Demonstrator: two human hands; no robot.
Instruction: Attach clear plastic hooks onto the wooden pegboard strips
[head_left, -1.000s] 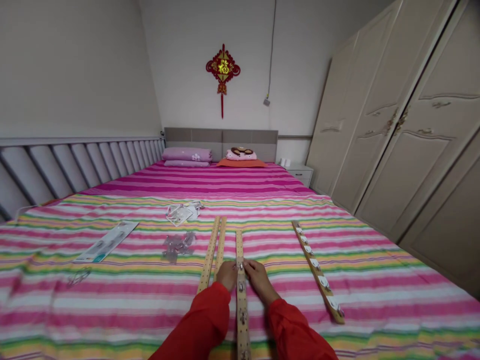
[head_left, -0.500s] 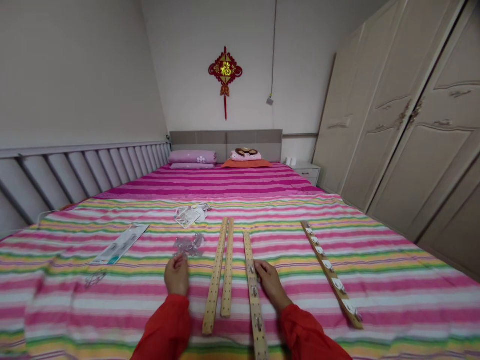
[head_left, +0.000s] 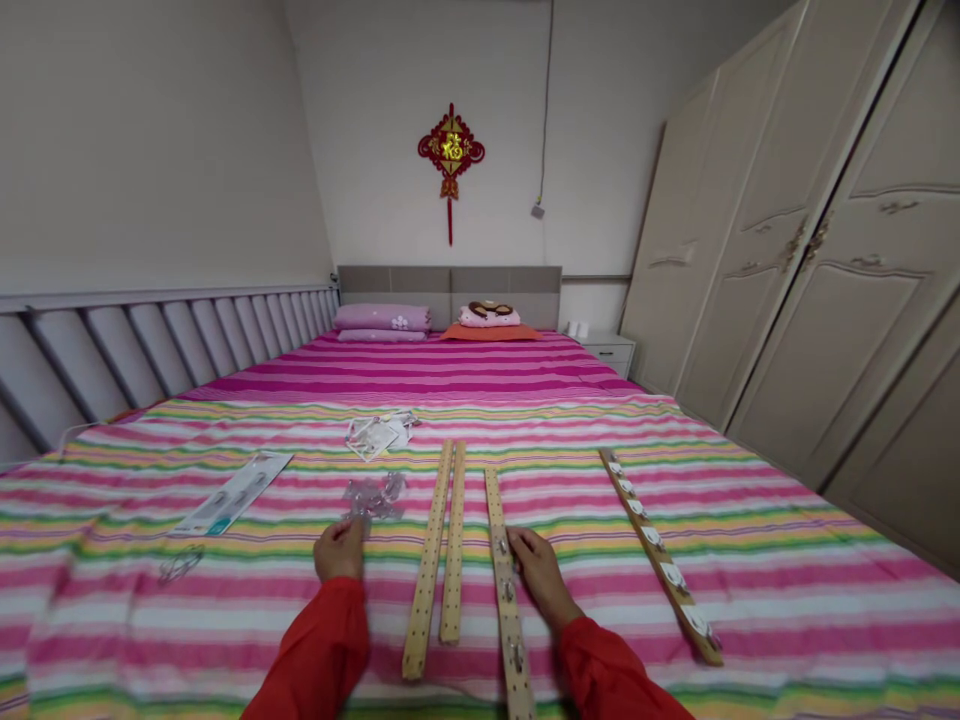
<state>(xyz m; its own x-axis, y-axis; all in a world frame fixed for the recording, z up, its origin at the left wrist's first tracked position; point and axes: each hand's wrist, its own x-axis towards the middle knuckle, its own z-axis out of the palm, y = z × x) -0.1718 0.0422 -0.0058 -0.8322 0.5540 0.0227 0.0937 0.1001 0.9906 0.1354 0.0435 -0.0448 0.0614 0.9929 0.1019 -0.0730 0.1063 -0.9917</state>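
My left hand (head_left: 339,551) is pinched closed at the near edge of a heap of small clear plastic packets (head_left: 379,497). A translucent bit shows at its fingertips, seemingly one of the packets. My right hand (head_left: 543,572) has its fingers closed at the right edge of a perforated wooden strip (head_left: 495,505), beside a small metal fitting (head_left: 503,546). Further down that strip sit more metal fittings (head_left: 516,656). Two bare perforated strips, a longer one (head_left: 427,570) and a shorter one (head_left: 454,560), lie side by side between my hands.
On the right lies a wooden strip (head_left: 664,560) bearing several white discs with metal fittings. To the left are a flat blister package (head_left: 236,493) and a loop of thin wire (head_left: 181,563). White cards and wrappers (head_left: 379,435) lie farther back on the striped bed (head_left: 585,480).
My left hand has drawn slightly left, away from the plastic packets. My right hand stays at the strip's edge. The whole view has shifted a little.
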